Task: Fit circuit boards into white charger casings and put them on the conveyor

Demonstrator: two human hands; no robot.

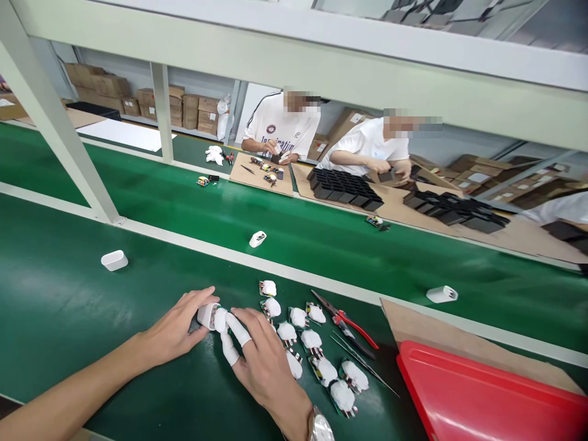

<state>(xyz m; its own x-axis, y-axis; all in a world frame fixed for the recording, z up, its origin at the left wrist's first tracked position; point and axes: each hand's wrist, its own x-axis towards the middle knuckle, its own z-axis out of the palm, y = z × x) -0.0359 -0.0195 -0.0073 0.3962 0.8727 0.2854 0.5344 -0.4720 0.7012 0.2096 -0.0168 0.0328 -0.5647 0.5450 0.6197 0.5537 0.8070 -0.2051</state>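
Note:
My left hand (186, 324) is closed around a white oval plastic housing (206, 315), its open end turned to the right. Between the white-covered fingertips of my right hand (257, 349) is a small circuit board (221, 320) coated with white compound, right at the housing's mouth. How far the board sits inside cannot be made out. Several similar coated circuit boards (311, 340) lie on the green work surface, just right of my right hand. Beyond them are red-and-black pliers (342, 320) and a pair of metal tweezers (362, 361).
A white housing (114, 261) stands at left. Two more, a near housing (258, 239) and a right-hand housing (441, 294), lie on the green belt (184, 214). A red bin (491, 392) fills the lower right. Co-workers sit opposite beside black trays (344, 188). A beam crosses overhead.

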